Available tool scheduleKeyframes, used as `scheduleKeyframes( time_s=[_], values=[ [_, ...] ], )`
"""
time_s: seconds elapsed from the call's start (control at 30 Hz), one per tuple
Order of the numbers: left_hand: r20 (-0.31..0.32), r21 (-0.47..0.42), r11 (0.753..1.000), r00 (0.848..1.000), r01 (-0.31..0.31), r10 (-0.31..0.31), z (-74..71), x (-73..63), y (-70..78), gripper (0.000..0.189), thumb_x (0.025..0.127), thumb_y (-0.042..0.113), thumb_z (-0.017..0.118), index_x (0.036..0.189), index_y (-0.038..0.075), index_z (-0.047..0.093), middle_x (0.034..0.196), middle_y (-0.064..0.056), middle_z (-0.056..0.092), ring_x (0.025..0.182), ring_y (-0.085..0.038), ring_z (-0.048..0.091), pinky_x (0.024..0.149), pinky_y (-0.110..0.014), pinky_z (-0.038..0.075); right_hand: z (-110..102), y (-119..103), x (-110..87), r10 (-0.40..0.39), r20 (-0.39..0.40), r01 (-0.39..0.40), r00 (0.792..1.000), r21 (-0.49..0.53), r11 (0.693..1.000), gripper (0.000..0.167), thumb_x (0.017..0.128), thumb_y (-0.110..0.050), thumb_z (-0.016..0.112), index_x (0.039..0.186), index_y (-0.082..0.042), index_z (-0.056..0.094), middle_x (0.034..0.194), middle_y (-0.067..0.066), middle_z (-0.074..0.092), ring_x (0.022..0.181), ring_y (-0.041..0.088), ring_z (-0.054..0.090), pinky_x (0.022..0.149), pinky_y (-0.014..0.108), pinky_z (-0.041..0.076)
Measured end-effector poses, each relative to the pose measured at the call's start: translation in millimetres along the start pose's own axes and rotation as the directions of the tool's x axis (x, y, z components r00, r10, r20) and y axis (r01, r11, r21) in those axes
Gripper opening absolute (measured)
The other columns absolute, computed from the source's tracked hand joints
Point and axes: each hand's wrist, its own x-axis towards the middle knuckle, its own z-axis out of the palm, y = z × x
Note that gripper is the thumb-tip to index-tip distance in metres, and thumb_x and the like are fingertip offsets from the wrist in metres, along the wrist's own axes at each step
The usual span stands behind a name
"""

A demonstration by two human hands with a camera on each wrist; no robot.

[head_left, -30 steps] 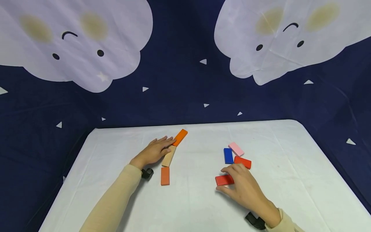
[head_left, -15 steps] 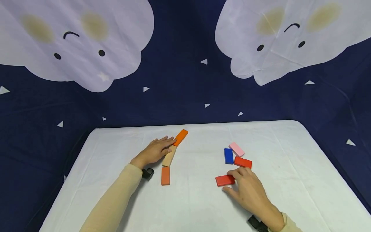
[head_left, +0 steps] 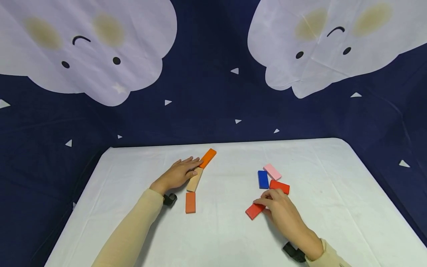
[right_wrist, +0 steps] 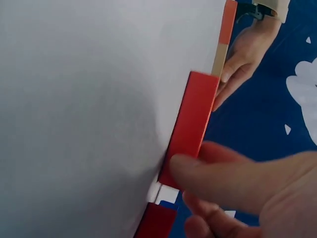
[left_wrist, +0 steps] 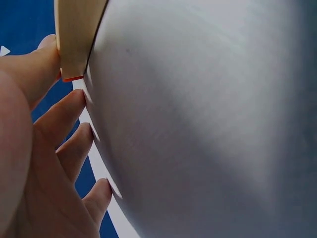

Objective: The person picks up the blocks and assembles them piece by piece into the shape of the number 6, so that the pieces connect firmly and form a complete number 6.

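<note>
In the head view my left hand (head_left: 176,174) lies with fairly straight fingers beside a row of flat blocks. Its fingertips touch the bright orange block (head_left: 208,157), and the thumb is at the plain wooden block (head_left: 194,181). A duller orange block (head_left: 190,203) ends the row toward me. My right hand (head_left: 283,217) pinches a red block (head_left: 254,211) by its right end, the block slanting on the white tabletop. In the right wrist view the thumb (right_wrist: 193,173) presses that red block's broad face, fingers behind it. The left wrist view has the left thumb against the wooden block.
Just beyond my right hand lie a second red block (head_left: 281,186), a blue block (head_left: 262,180) and a pink block (head_left: 272,171), close together. The white table (head_left: 227,237) ends at the back against a dark blue cloth (head_left: 207,122) with cloud prints.
The right thumb and fingers have closed onto the red block's right end. That block has turned, its left end swinging toward me. My left hand stays where it was.
</note>
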Motion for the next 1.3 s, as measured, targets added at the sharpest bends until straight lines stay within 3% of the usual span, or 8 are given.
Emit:
scheduleKeyframes(
  time_s=[0.13, 0.23, 0.47, 0.63, 0.97, 1.3],
  values=[
    [0.004, 0.006, 1.0, 1.0, 0.0, 0.0, 0.9, 0.7, -0.3, 0.052, 0.107, 0.03, 0.049, 0.156, 0.013, 0.04, 0.161, -0.007, 0.035, 0.151, -0.031, 0.024, 0.121, -0.06, 0.012, -1, 2, 0.5, 0.034, 0.071, -0.037, 0.997, 0.049, 0.998, 0.043, 0.068, -0.011, 0.093, 0.107, -0.013, 0.078, 0.105, 0.003, 0.065, 0.102, 0.025, 0.057, 0.088, 0.045, 0.051],
    [0.006, 0.011, 1.0, 1.0, 0.003, -0.003, 1.2, 0.7, -0.7, 0.052, 0.108, 0.031, 0.048, 0.156, 0.014, 0.039, 0.161, -0.007, 0.035, 0.151, -0.031, 0.023, 0.121, -0.06, 0.012, -2, 2, -0.5, 0.073, 0.094, -0.078, 0.993, 0.053, 0.996, 0.058, 0.066, -0.03, 0.095, 0.115, -0.007, 0.074, 0.11, 0.005, 0.066, 0.105, 0.026, 0.058, 0.092, 0.047, 0.05],
    [0.001, 0.013, 1.0, 1.0, 0.009, -0.009, 1.5, 0.2, -2.3, 0.052, 0.107, 0.031, 0.049, 0.156, 0.014, 0.04, 0.161, -0.007, 0.036, 0.151, -0.031, 0.024, 0.121, -0.06, 0.013, 2, -4, -0.3, 0.097, 0.086, -0.095, 0.992, -0.023, 0.995, 0.07, 0.064, -0.051, 0.091, 0.109, -0.001, 0.072, 0.104, 0.008, 0.068, 0.1, 0.025, 0.056, 0.089, 0.043, 0.049],
    [0.005, 0.019, 1.0, 1.0, 0.01, -0.011, 2.3, 1.1, -3.6, 0.052, 0.108, 0.032, 0.047, 0.156, 0.014, 0.04, 0.161, -0.008, 0.035, 0.151, -0.031, 0.024, 0.121, -0.059, 0.013, 3, -5, 2.3, 0.081, 0.116, -0.079, 0.99, -0.015, 0.997, 0.065, 0.066, -0.048, 0.091, 0.109, -0.002, 0.072, 0.102, 0.006, 0.067, 0.099, 0.025, 0.055, 0.089, 0.044, 0.047],
    [0.008, 0.019, 1.0, 1.0, 0.016, -0.016, 2.9, 1.5, -4.4, 0.051, 0.108, 0.032, 0.048, 0.156, 0.015, 0.04, 0.161, -0.006, 0.035, 0.151, -0.029, 0.023, 0.121, -0.058, 0.012, 5, -1, 6.9, -0.017, 0.176, 0.002, 0.984, 0.089, 0.996, 0.064, 0.071, -0.035, 0.091, 0.125, -0.009, 0.07, 0.104, 0.001, 0.062, 0.102, 0.022, 0.053, 0.089, 0.042, 0.043],
    [0.013, 0.023, 1.0, 1.0, 0.019, -0.019, 1.8, 1.2, -3.8, 0.051, 0.108, 0.032, 0.047, 0.156, 0.016, 0.04, 0.161, -0.005, 0.034, 0.151, -0.029, 0.023, 0.121, -0.058, 0.012, 3, -5, 14.6, 0.023, 0.179, -0.043, 0.984, 0.107, 0.993, 0.059, 0.072, -0.037, 0.089, 0.119, -0.008, 0.071, 0.112, 0.001, 0.065, 0.106, 0.02, 0.055, 0.09, 0.043, 0.049]
  ],
)
